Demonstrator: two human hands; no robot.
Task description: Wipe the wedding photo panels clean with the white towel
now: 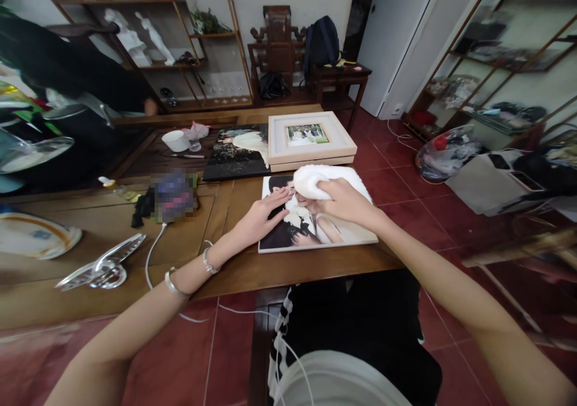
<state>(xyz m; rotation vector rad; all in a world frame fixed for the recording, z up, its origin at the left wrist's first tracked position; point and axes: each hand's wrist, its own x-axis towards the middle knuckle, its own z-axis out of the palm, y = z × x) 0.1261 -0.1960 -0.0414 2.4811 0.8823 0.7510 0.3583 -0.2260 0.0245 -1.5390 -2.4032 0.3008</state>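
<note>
In front of me a photo panel [333,228] with a picture of a couple lies flat near the table's front edge. My right hand [345,198] is closed round a fluffy white cloth [311,180], which is pressed on the panel's upper middle and covers part of the picture. Fingers outstretched, my left hand [265,213] rests flat on the panel's left side. Just behind the panel sit stacked pale wooden frames [277,132], the top one holding a small photo. A darker photo panel [225,153] lies beside them on the left.
On the wooden table [252,276] stand a white cup [175,141], a small bottle [119,189], a shiny silver object [101,267] and a blurred-out item with a white cable [151,258]. A person in dark clothing [81,63] is at the far left. A chair [277,45] stands behind.
</note>
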